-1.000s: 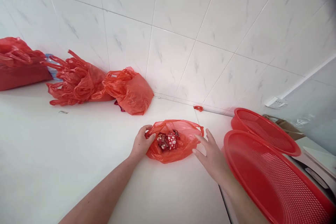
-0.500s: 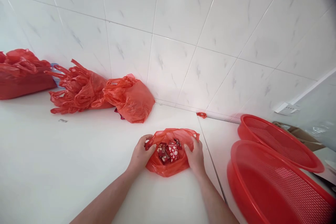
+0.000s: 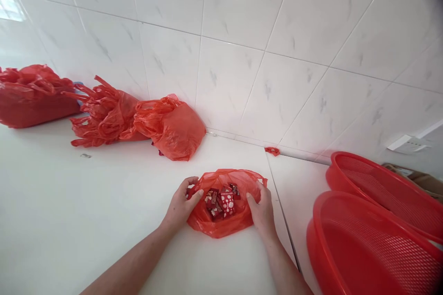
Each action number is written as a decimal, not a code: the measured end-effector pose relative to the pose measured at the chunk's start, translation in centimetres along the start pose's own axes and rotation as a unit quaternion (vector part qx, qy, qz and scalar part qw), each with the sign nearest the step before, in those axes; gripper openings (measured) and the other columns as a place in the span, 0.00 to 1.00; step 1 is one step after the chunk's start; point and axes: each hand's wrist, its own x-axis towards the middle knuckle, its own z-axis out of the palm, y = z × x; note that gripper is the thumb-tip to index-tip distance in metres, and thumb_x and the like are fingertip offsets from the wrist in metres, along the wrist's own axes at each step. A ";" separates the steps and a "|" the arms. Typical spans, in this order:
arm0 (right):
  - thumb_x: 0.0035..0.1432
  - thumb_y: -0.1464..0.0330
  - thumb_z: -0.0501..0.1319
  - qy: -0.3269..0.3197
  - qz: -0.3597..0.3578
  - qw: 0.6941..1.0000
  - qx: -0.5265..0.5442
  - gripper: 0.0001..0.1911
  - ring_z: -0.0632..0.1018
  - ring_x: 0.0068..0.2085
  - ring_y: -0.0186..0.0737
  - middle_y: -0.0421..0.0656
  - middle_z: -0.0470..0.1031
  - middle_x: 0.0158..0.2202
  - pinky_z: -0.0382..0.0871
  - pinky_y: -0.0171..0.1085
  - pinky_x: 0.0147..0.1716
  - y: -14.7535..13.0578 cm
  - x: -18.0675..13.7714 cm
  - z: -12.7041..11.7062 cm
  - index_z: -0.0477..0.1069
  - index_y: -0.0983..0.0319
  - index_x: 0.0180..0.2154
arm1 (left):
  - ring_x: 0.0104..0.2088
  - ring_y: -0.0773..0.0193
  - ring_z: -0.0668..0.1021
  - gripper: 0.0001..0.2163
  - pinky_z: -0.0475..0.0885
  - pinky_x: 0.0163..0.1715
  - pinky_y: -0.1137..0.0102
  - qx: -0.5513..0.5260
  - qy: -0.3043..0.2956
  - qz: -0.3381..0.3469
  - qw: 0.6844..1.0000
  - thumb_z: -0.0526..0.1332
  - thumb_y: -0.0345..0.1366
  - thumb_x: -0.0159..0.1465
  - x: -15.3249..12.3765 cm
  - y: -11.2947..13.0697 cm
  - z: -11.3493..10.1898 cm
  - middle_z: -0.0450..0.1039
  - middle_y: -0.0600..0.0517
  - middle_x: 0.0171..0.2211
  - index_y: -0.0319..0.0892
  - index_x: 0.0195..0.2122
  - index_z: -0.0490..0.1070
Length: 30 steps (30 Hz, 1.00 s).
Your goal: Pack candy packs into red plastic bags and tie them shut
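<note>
A thin red plastic bag [image 3: 219, 229] lies on the white table with its mouth spread wide. Inside it are several small dark-red packets [image 3: 215, 207], and one red packet with white dots [image 3: 227, 203] rests among them. My left hand [image 3: 182, 203] grips the bag's left rim, thumb inside and fingers outside. On the opposite side, my right hand [image 3: 262, 205] holds the right rim in the same way, its fingers partly hidden behind the plastic.
Full red plastic bags [image 3: 183, 129] stand along the tiled wall at the back left. Two red mesh baskets [image 3: 321, 235] sit at the right. A small red scrap [image 3: 272, 151] lies by the wall, near a seam in the white table [image 3: 104, 212].
Both hands have drawn slightly apart, and the bag's mouth is a little wider. The view has shifted slightly. The packets stay in the bag.
</note>
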 end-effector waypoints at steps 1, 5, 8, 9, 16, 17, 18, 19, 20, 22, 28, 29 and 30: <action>0.54 0.60 0.56 -0.002 0.002 1.000 0.000 0.30 0.64 0.58 0.48 0.49 0.61 0.57 0.60 0.47 0.58 0.0 0.0 0.0 0.58 0.61 0.58 | 0.33 0.60 0.77 0.23 0.75 0.35 0.65 -0.006 -0.001 -0.002 1.000 0.59 0.49 0.57 0.0 0.1 0.0 0.73 0.51 0.36 0.46 0.51 0.62; 0.53 0.60 0.57 -0.003 0.009 1.000 0.005 0.31 0.65 0.58 0.49 0.49 0.61 0.58 0.61 0.47 0.57 -0.2 0.0 0.0 0.58 0.61 0.58 | 0.33 0.60 0.78 0.23 0.75 0.34 0.65 -0.014 0.002 -0.004 1.000 0.60 0.49 0.56 -0.1 0.4 0.1 0.74 0.51 0.35 0.45 0.50 0.64; 0.53 0.61 0.57 0.002 0.007 1.000 0.004 0.31 0.65 0.58 0.49 0.50 0.62 0.57 0.60 0.47 0.57 -0.3 -0.1 -0.1 0.59 0.62 0.58 | 0.33 0.60 0.77 0.24 0.75 0.34 0.65 -0.012 0.009 -0.003 1.000 0.61 0.49 0.55 0.0 0.3 0.1 0.74 0.51 0.35 0.45 0.50 0.64; 0.53 0.61 0.57 0.001 0.008 1.000 0.003 0.31 0.65 0.58 0.49 0.50 0.62 0.57 0.60 0.47 0.57 -0.4 -0.2 -0.1 0.59 0.62 0.58 | 0.34 0.60 0.77 0.24 0.75 0.34 0.65 -0.013 0.010 -0.002 1.000 0.61 0.49 0.55 0.0 0.3 0.1 0.74 0.50 0.36 0.45 0.50 0.64; 0.53 0.61 0.57 -0.002 0.005 1.000 -0.001 0.31 0.65 0.58 0.49 0.49 0.62 0.57 0.60 0.47 0.57 -0.3 -0.3 -0.1 0.59 0.60 0.58 | 0.33 0.60 0.77 0.23 0.75 0.36 0.64 -0.021 -0.004 -0.004 1.000 0.60 0.49 0.57 0.1 -0.1 0.1 0.73 0.50 0.36 0.45 0.51 0.63; 0.52 0.61 0.57 0.000 0.002 1.000 -0.001 0.31 0.65 0.58 0.49 0.49 0.62 0.57 0.60 0.47 0.57 -0.3 -0.3 -0.1 0.59 0.60 0.58 | 0.34 0.60 0.77 0.23 0.75 0.36 0.64 -0.022 -0.003 -0.005 1.000 0.60 0.49 0.57 0.1 -0.1 0.1 0.73 0.50 0.36 0.45 0.51 0.63; 0.52 0.61 0.57 0.001 0.001 1.000 -0.001 0.31 0.66 0.57 0.49 0.48 0.62 0.57 0.61 0.47 0.57 -0.2 -0.3 0.0 0.59 0.59 0.58 | 0.34 0.60 0.77 0.23 0.75 0.36 0.64 -0.023 -0.003 -0.006 1.000 0.60 0.49 0.57 0.1 -0.1 0.1 0.73 0.50 0.36 0.45 0.51 0.63; 0.52 0.61 0.58 0.001 0.002 1.000 -0.001 0.30 0.66 0.57 0.49 0.48 0.62 0.57 0.61 0.47 0.56 -0.2 -0.3 0.0 0.60 0.59 0.58 | 0.34 0.60 0.77 0.23 0.75 0.35 0.64 -0.023 -0.002 -0.007 1.000 0.60 0.49 0.57 0.1 -0.1 0.1 0.73 0.50 0.36 0.45 0.51 0.63; 0.52 0.61 0.58 0.000 0.003 1.000 -0.002 0.30 0.66 0.57 0.49 0.48 0.62 0.57 0.61 0.47 0.56 -0.2 -0.3 0.0 0.60 0.59 0.58 | 0.33 0.60 0.77 0.23 0.75 0.35 0.64 -0.022 -0.002 -0.008 1.000 0.60 0.49 0.57 0.1 -0.1 0.1 0.73 0.50 0.36 0.45 0.51 0.64; 0.53 0.61 0.57 -0.003 0.006 1.000 -0.006 0.30 0.65 0.58 0.49 0.48 0.62 0.57 0.60 0.47 0.56 -0.2 -0.3 -0.1 0.60 0.59 0.58 | 0.33 0.60 0.77 0.24 0.75 0.35 0.64 -0.023 0.000 -0.008 1.000 0.61 0.49 0.56 0.1 -0.1 0.1 0.73 0.50 0.37 0.45 0.51 0.64; 0.53 0.61 0.57 -0.003 -0.009 1.000 -0.013 0.31 0.65 0.57 0.49 0.48 0.63 0.56 0.59 0.47 0.57 0.0 -0.2 0.0 0.59 0.60 0.58 | 0.35 0.60 0.77 0.24 0.75 0.36 0.64 -0.022 0.004 -0.012 1.000 0.61 0.48 0.56 0.1 0.0 0.1 0.73 0.49 0.40 0.45 0.51 0.64; 0.53 0.61 0.57 -0.003 -0.009 1.000 -0.016 0.31 0.65 0.57 0.49 0.48 0.63 0.56 0.59 0.47 0.57 0.1 -0.2 0.0 0.58 0.60 0.58 | 0.35 0.60 0.77 0.23 0.75 0.36 0.64 -0.019 0.004 -0.012 1.000 0.61 0.48 0.56 0.1 0.0 0.1 0.73 0.49 0.41 0.45 0.51 0.64; 0.53 0.61 0.57 -0.003 -0.009 1.000 -0.018 0.31 0.65 0.57 0.49 0.48 0.63 0.56 0.59 0.47 0.57 0.2 -0.2 0.0 0.58 0.60 0.59 | 0.36 0.61 0.77 0.23 0.75 0.37 0.64 -0.016 0.004 -0.013 1.000 0.61 0.48 0.56 0.1 0.1 0.1 0.72 0.48 0.42 0.45 0.51 0.64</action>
